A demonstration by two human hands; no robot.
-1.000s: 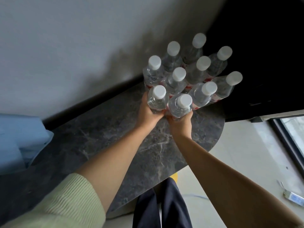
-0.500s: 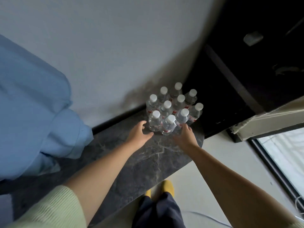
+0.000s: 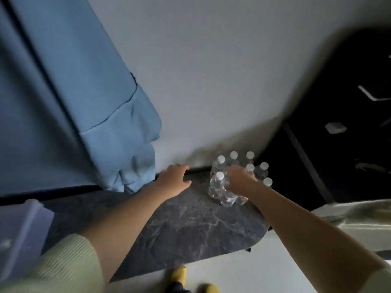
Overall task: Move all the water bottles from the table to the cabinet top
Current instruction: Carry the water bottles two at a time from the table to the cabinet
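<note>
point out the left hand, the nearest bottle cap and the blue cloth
left hand (image 3: 174,179), head view, on the back of the hand
nearest bottle cap (image 3: 220,175), head view, on the white top of the cap
blue cloth (image 3: 88,98), head view, on the broad upper panel

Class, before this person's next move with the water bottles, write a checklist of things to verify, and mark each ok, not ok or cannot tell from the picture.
1. Water bottles upright, caps on, in one cluster: ok for those visible.
2. Bottles rest on the dark marble top, back from its front edge: ok.
3. Left hand free: ok, open and apart from the bottles.
4. Right hand free: cannot tell, it lies over the cluster and hides its fingers' contact.
5. Full bottle count: cannot tell, the right hand covers some.
6. Blue garment away from the bottles: ok, it hangs to their left.
</note>
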